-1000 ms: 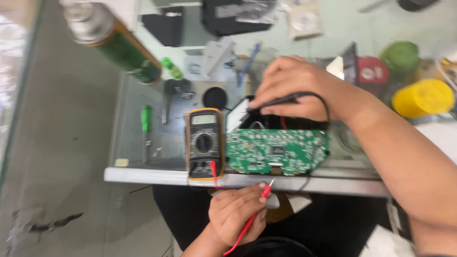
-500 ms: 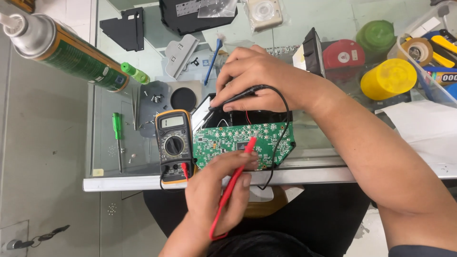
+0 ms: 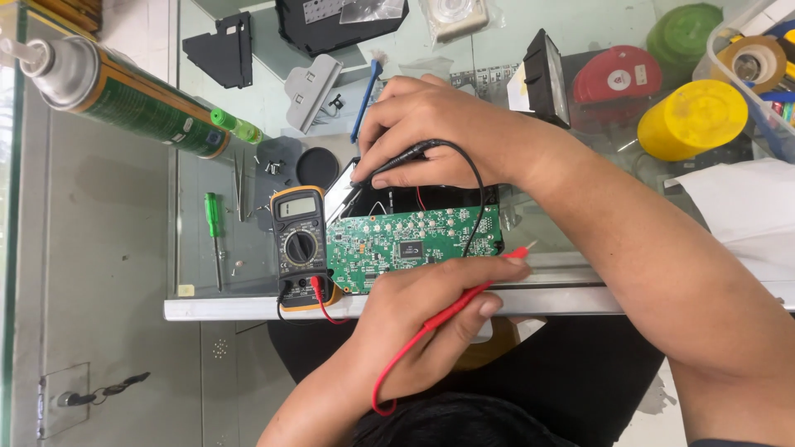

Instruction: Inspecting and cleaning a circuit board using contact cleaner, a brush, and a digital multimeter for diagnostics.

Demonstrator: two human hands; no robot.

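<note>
Circuit board, green and studded with small components and one dark chip near its middle, is lying flat on the glass table, its lower long side running close to the table's metal front edge. It is sitting partly over a black housing that is showing just behind it.

The right hand is hovering over the board's far side, its fingers clamped on a black probe whose tip is pointing down towards the board's upper left corner, with the black lead looping over the board. The left hand is coming up from below the table's edge, fingers closed around a red probe whose tip is pointing just past the board's right end.

A yellow-cased multimeter is touching the board's left end and reaching the table's front edge, so little room is remaining there. Left of it, bare glass is opening up around a green screwdriver and tweezers. Right of the board, the forearm is crossing the bare glass.

Farther back, a spray can, a red spool and a yellow spool are crowding the table.
</note>
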